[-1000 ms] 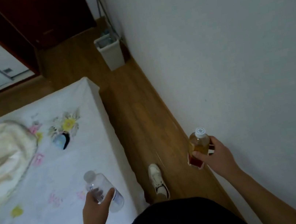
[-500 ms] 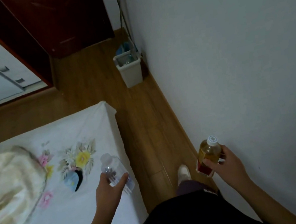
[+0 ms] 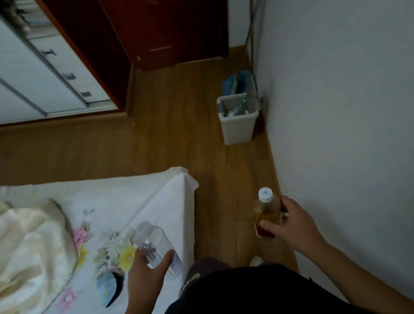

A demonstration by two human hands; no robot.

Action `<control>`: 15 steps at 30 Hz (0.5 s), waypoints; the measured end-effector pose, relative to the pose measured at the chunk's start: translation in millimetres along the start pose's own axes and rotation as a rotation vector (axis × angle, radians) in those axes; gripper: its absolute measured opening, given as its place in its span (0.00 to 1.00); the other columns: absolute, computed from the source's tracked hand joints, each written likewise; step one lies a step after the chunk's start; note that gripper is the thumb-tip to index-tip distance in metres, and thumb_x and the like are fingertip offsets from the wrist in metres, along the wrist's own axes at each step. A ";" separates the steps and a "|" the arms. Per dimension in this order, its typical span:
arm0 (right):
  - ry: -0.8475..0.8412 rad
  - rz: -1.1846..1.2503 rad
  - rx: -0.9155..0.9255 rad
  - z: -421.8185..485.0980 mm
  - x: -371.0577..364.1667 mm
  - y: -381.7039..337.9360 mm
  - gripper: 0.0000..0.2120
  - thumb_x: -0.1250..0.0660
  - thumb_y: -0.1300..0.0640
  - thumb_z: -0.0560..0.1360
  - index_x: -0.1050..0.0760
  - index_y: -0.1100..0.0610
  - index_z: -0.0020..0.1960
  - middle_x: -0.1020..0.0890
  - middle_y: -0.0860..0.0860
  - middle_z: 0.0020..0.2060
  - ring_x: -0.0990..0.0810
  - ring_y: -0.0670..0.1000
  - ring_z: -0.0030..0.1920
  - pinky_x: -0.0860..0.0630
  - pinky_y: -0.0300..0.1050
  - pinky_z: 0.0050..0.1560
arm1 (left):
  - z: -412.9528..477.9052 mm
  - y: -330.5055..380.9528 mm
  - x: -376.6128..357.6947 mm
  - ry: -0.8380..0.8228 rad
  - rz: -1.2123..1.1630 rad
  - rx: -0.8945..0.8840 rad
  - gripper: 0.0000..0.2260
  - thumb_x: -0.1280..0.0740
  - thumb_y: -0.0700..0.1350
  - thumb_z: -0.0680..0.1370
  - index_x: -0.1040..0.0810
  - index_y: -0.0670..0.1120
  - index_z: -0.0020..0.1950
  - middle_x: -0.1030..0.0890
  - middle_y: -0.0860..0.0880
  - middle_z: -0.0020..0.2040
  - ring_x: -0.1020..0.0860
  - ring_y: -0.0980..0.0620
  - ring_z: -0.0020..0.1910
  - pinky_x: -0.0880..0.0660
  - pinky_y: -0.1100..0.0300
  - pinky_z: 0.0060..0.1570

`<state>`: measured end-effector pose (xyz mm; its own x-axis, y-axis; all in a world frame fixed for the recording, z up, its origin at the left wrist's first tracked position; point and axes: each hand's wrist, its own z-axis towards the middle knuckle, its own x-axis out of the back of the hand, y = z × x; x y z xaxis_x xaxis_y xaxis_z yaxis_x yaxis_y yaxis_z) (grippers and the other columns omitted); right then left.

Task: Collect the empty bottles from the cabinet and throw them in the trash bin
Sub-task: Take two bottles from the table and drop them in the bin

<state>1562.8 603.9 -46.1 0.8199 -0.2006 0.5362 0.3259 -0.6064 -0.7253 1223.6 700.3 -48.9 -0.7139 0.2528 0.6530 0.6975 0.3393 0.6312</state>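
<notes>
The person is standing in the narrow strip of wooden floor [image 3: 195, 121] between the bed [image 3: 137, 202] and the wall [image 3: 354, 108], carrying one bottle in each hand. The left hand [image 3: 145, 276] is wrapping its fingers [image 3: 167, 258] around a clear bottle [image 3: 157, 245] that is hanging over the bed's corner, cap pointing away from the body. The right hand [image 3: 291, 225] is closing its fingers [image 3: 266, 226] on an amber-tinted bottle [image 3: 266, 212] with a white cap, held upright near the wall. The trash bin [image 3: 239, 127] is sitting well ahead, against the wall, open-topped, with what looks like a clear bottle already lying inside; a blue mop head [image 3: 238, 85] is resting just behind it. I would judge this as the carrying stretch of the job, with both bottles still to be dropped. To do it well, the person should be walking right up to the bin rather than tossing from here, bringing each bottle over the opening in turn, and releasing low so neither bounces off the rim or the mop. The amber bottle may be holding some liquid, so keeping it upright with the cap on seems wise.
</notes>
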 end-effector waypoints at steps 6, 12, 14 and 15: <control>-0.118 -0.134 0.085 129.6 -1.0 -88.3 0.34 0.24 0.40 0.67 0.30 0.48 0.68 0.23 0.43 0.56 0.22 0.48 0.60 0.24 0.47 0.56 | 78.3 18.7 7.6 0.098 -0.100 0.144 0.36 0.28 0.67 0.61 0.24 0.47 0.61 0.18 0.47 0.55 0.20 0.44 0.56 0.25 0.47 0.56; -0.085 -0.112 0.013 236.0 -0.8 -136.1 0.34 0.24 0.39 0.66 0.30 0.48 0.68 0.21 0.45 0.61 0.22 0.51 0.62 0.23 0.52 0.60 | 197.0 76.7 11.6 0.044 -0.073 0.162 0.25 0.26 0.60 0.65 0.25 0.48 0.55 0.19 0.48 0.49 0.19 0.42 0.52 0.27 0.51 0.50; -0.051 -0.092 -0.012 263.5 2.7 -150.9 0.36 0.24 0.38 0.64 0.29 0.48 0.68 0.20 0.45 0.60 0.21 0.49 0.60 0.23 0.51 0.60 | 239.1 108.5 12.1 0.016 -0.068 0.125 0.24 0.25 0.60 0.67 0.24 0.48 0.56 0.18 0.48 0.49 0.19 0.42 0.53 0.27 0.51 0.51; -0.037 -0.083 -0.011 276.5 5.4 -159.0 0.34 0.23 0.39 0.64 0.28 0.48 0.66 0.20 0.44 0.57 0.21 0.47 0.57 0.23 0.49 0.59 | 260.5 124.8 11.7 -0.010 -0.051 0.095 0.24 0.25 0.60 0.69 0.24 0.48 0.56 0.18 0.48 0.50 0.19 0.43 0.53 0.26 0.51 0.52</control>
<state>1645.6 911.9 -47.3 0.8072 -0.1210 0.5777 0.3881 -0.6285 -0.6740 1286.1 981.6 -71.5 -0.7494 0.2422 0.6162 0.6514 0.4359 0.6210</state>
